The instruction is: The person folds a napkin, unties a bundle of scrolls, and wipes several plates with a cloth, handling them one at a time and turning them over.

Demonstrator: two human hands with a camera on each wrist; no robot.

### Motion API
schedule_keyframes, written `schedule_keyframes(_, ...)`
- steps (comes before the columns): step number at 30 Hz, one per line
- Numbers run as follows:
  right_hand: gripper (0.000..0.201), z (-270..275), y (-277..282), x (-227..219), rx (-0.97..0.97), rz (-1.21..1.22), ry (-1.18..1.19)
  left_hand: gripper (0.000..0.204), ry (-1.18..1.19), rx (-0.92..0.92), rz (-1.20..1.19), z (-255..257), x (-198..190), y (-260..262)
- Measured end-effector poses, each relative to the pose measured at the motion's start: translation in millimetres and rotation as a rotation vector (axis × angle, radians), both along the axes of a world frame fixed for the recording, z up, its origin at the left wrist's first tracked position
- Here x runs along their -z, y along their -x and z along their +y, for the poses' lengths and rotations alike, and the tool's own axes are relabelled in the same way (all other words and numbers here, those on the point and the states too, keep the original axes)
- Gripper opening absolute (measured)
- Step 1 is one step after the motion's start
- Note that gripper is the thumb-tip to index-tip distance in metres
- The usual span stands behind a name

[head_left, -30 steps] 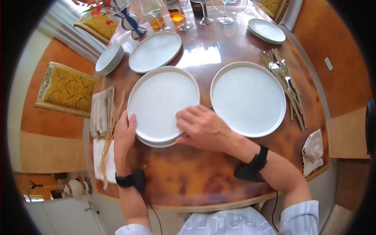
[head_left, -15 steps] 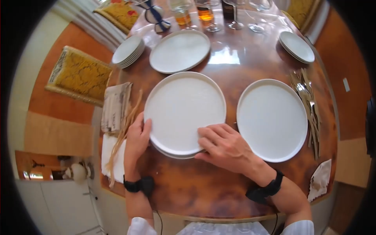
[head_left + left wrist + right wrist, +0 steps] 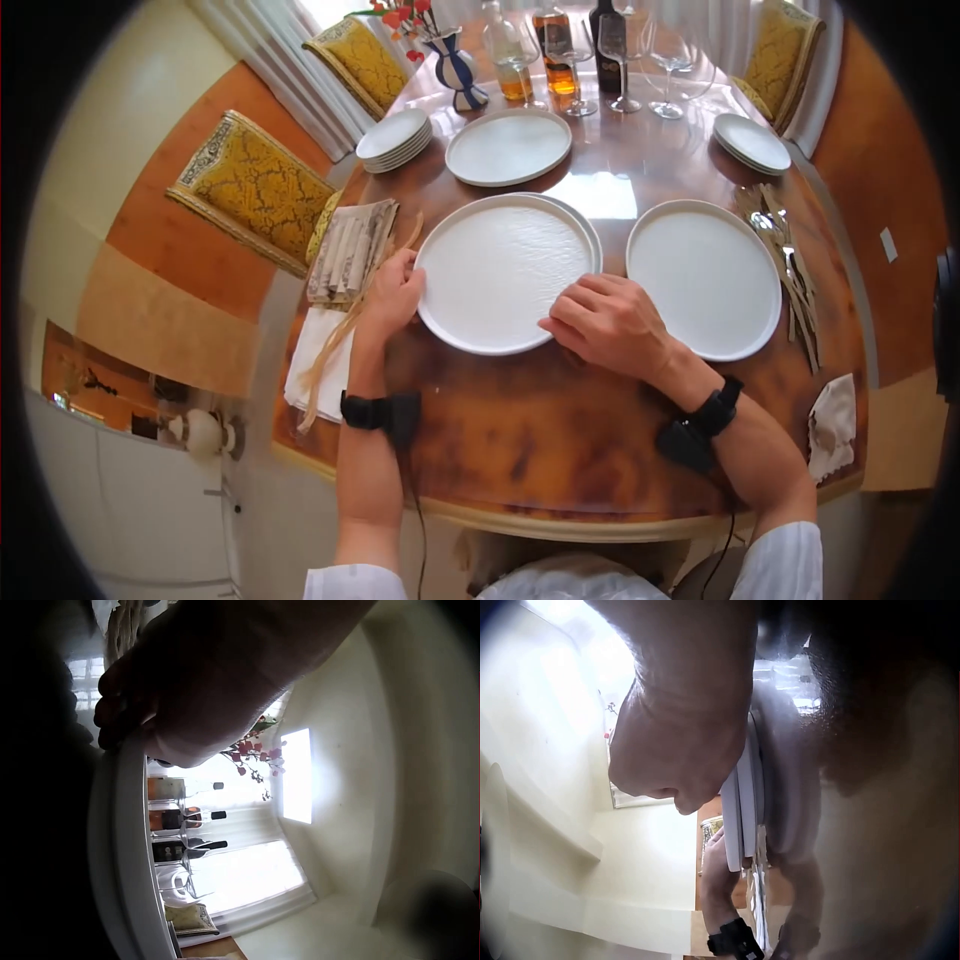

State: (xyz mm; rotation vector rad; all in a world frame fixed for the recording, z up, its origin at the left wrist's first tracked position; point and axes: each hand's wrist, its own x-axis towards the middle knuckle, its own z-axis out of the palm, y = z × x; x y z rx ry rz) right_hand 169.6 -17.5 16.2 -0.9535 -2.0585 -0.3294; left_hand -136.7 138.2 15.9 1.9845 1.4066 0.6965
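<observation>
In the head view a large white dinner plate (image 3: 505, 285) lies on a stack, offset to the left, so the rim of a lower plate (image 3: 596, 235) shows at its upper right. My left hand (image 3: 397, 295) holds the top plate's left edge. In the left wrist view, its curled fingers (image 3: 120, 712) meet the plate rim (image 3: 135, 847). My right hand (image 3: 608, 320) grips the lower right rim with bent fingers. Stacked plate edges (image 3: 739, 810) show beside that hand in the right wrist view.
Another large plate (image 3: 703, 285) lies to the right, with cutlery (image 3: 790, 265) beyond it. Folded napkins (image 3: 350, 250) and raffia strands (image 3: 335, 360) lie left. Farther back are an oval platter (image 3: 508, 150), small plate stacks (image 3: 397, 135), a vase (image 3: 458, 75), wine glasses (image 3: 625, 100) and bottles (image 3: 555, 50).
The top plate has shifted left and away over the stack; the lower plate's rim now shows at the upper right instead of along the near edge. Both hands stay on the plate's edges.
</observation>
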Motion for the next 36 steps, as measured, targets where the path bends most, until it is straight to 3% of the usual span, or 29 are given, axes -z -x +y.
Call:
schedule_keyframes(4, 0.023, -9, 9, -7, -0.049, -0.238, -0.025, 0.032, -0.117, -0.008, 0.136, 16, 14, -5)
schedule_keyframes(8, 0.021, -21, 12, -18, 0.039, -0.319, -0.081, 0.039, -0.218, 0.006, 0.165, 33, 42, -4)
schedule_keyframes(14, 0.019, -61, -46, -42, 0.483, 0.057, 0.212, 0.041, -0.068, -0.034, -0.009, 20, 28, -17)
schedule_keyframes(17, 0.026, -113, -89, -38, 1.005, 0.184, 0.418, 0.041, -0.049, -0.018, -0.026, 22, 28, -18)
schedule_keyframes(18, 0.030, -129, -101, -33, 1.099, 0.241, 0.428, 0.041, -0.044, -0.018, -0.027, 22, 28, -17)
schedule_keyframes(20, 0.041, -147, -142, 1, 1.113, 0.260, 0.429, 0.039, 0.183, 0.070, -0.023, 22, 14, -11)
schedule_keyframes(23, 0.052, -156, -158, 25, 1.146, 0.066, 0.501, 0.040, 0.406, 0.235, -0.001, 17, 0, 4)
schedule_keyframes(26, 0.056, -144, -147, 2, 1.104, 0.441, 1.007, 0.048, 0.498, 0.319, 0.055, -2, -13, 13)
schedule_keyframes(29, 0.050, -133, -172, 24, 1.032, 0.500, 0.935, 0.055, 0.591, 0.341, 0.050, -8, -21, 17)
schedule_keyframes(36, 0.026, -148, -195, 38, 0.676, 1.297, 0.927, 0.054, 0.303, 0.191, 0.030, 9, 0, -2)
